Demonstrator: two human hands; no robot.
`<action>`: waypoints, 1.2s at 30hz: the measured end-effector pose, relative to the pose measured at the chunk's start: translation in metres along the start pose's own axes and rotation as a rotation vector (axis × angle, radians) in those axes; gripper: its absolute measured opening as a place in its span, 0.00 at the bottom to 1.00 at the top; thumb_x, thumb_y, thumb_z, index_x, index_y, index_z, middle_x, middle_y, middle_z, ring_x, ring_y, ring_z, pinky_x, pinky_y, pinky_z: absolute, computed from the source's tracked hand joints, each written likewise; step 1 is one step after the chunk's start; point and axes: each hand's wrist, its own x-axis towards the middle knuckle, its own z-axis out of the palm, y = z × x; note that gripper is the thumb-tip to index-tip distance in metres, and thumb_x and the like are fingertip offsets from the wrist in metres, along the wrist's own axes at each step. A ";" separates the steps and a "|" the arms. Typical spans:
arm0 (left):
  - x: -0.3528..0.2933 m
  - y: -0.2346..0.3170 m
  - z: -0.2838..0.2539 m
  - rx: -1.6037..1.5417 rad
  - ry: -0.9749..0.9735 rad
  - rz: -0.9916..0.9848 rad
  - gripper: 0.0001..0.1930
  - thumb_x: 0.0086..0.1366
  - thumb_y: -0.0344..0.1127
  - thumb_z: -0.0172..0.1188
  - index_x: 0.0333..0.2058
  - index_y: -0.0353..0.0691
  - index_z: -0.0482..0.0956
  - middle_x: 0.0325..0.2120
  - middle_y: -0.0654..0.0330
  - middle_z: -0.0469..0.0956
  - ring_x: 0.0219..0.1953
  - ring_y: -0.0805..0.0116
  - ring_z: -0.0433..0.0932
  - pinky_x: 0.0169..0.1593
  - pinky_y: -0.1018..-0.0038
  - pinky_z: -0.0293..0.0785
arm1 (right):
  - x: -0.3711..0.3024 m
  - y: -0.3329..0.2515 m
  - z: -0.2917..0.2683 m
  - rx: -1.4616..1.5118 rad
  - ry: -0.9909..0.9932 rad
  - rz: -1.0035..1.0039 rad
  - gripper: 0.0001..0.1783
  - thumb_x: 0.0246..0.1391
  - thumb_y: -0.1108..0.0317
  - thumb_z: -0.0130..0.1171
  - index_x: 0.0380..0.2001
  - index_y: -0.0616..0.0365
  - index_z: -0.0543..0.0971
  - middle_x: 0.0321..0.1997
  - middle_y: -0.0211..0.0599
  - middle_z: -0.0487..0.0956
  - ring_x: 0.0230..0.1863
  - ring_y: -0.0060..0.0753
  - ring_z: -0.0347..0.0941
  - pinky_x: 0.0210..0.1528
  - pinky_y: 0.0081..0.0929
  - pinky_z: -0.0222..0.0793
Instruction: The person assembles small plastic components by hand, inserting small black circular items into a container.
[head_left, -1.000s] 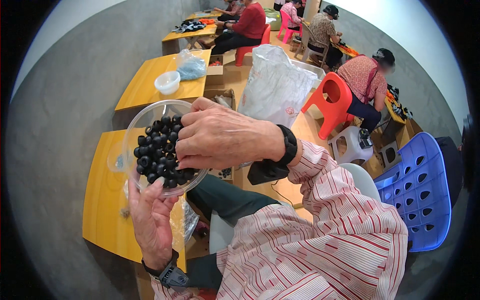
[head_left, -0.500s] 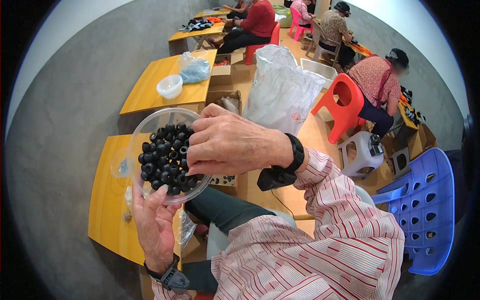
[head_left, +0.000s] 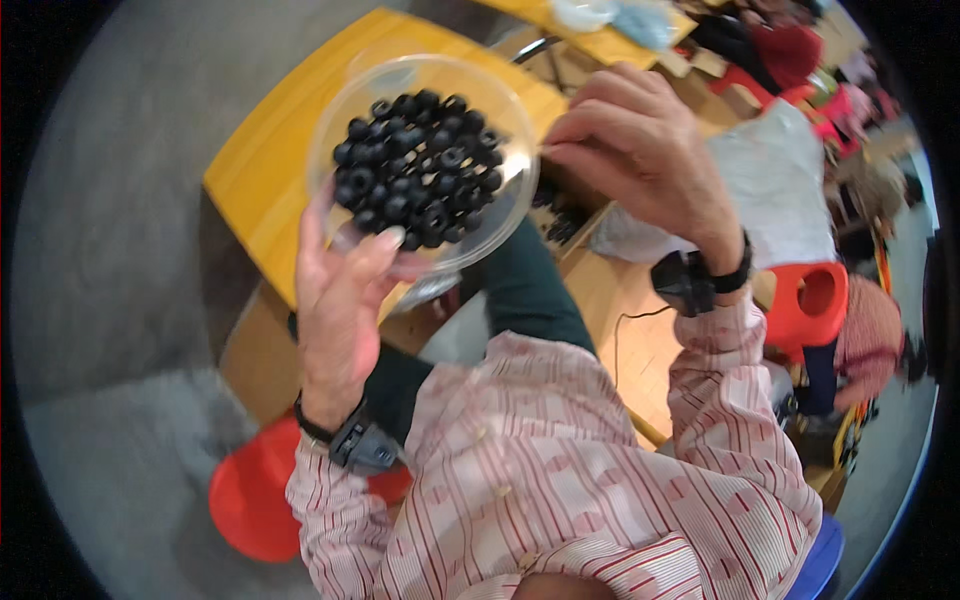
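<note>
My left hand point(head_left: 340, 310) grips a round clear plastic bowl point(head_left: 516, 195) from its near left side, thumb over the rim. Inside lie many small black beads point(head_left: 437, 213), round with holes through them. Just off the bowl's right rim is my right hand point(head_left: 640, 150), its thumb and fingers drawn together in a pinch. Whatever it may hold at the fingertips is too small and blurred to make out. Both wrists carry black strapped devices.
Behind the bowl stands a yellow table point(head_left: 270, 170). An open box with black parts point(head_left: 565, 225) sits below my right hand, and a white sack point(head_left: 780, 180) beyond it. A red chair point(head_left: 805, 300) and a seated person point(head_left: 865, 335) are at right; red seat point(head_left: 250, 490) lower left.
My right hand has come out of the bowl and moved to its right. The whole view has turned and tilted downward, with the bowl still in my left hand.
</note>
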 end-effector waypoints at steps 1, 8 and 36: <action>-0.005 -0.001 -0.008 0.005 0.070 -0.007 0.36 0.55 0.28 0.57 0.62 0.38 0.52 0.43 0.50 0.74 0.34 0.64 0.79 0.41 0.69 0.77 | 0.004 -0.001 0.010 0.024 -0.034 -0.003 0.05 0.45 0.67 0.64 0.26 0.53 0.79 0.26 0.30 0.73 0.32 0.37 0.69 0.36 0.33 0.64; -0.074 -0.021 -0.045 -0.049 0.174 0.094 0.36 0.57 0.26 0.57 0.63 0.35 0.49 0.48 0.48 0.69 0.35 0.64 0.79 0.38 0.75 0.79 | 0.012 -0.064 0.049 0.125 -0.267 -0.070 0.05 0.46 0.67 0.63 0.27 0.52 0.79 0.26 0.29 0.71 0.34 0.34 0.68 0.39 0.31 0.61; -0.100 -0.066 -0.094 -0.155 0.316 -0.038 0.37 0.54 0.23 0.60 0.61 0.34 0.53 0.36 0.53 0.75 0.30 0.67 0.79 0.35 0.74 0.78 | 0.040 -0.125 0.138 -0.152 -0.551 -0.843 0.03 0.29 0.68 0.56 0.10 0.53 0.76 0.14 0.23 0.67 0.31 0.25 0.66 0.51 0.26 0.60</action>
